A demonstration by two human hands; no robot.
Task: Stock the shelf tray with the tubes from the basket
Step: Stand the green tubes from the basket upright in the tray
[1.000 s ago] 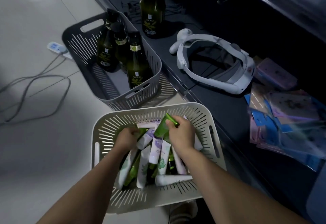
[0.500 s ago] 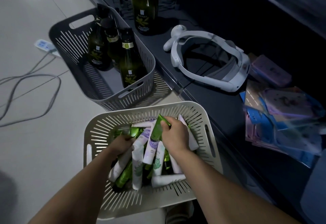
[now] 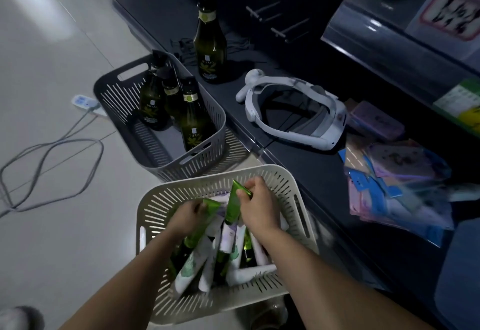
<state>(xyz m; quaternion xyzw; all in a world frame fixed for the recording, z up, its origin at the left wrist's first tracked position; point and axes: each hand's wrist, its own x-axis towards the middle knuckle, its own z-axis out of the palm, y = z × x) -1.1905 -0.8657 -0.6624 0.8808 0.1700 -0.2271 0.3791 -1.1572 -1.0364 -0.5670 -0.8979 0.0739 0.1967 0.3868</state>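
So, right hand (image 3: 257, 206) fingers (image 3: 253, 183) pinch a green tube (image 3: 233, 203) by its crimped end. The left hand (image 3: 185, 216) looks curled round a second tube (image 3: 211, 204), both inside the white basket (image 3: 207, 177). Picking step; next, lift them across to the shelf tray.

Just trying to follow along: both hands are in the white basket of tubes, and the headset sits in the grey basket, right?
Not quite. The head view shows the headset lying on the dark shelf, right of the grey basket, which holds three bottles. The left hand and right hand are indeed in the white basket of tubes.
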